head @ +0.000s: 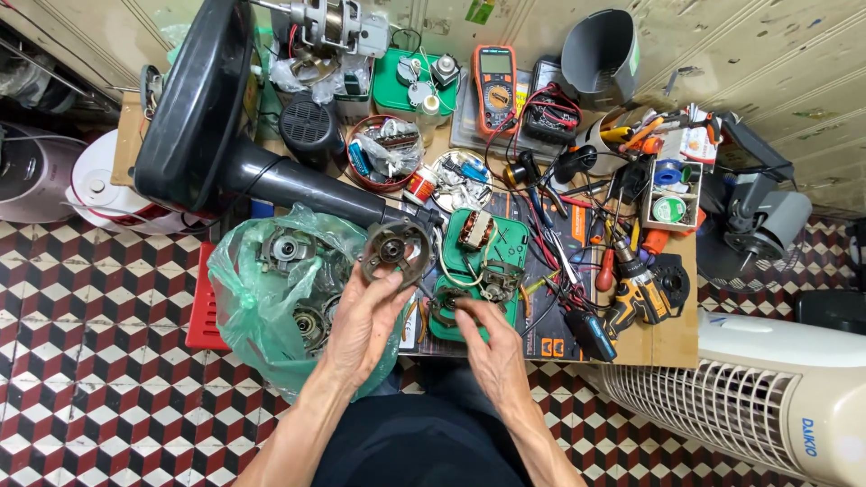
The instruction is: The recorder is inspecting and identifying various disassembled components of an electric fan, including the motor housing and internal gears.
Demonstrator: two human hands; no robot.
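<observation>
Holding a round grey metal motor end cap point(394, 252) up over the edge of the cluttered workbench point(672, 338), I see its dark centre hole, a rusty ring around it and small ears on the rim. My left hand point(361, 326) grips its lower edge, fingers closed on it from below, so that part of the rim is hidden. My right hand point(487, 338) rests lower right, fingertips bent onto motor parts in the green tray point(505, 236); whether they pinch anything I cannot tell.
</observation>
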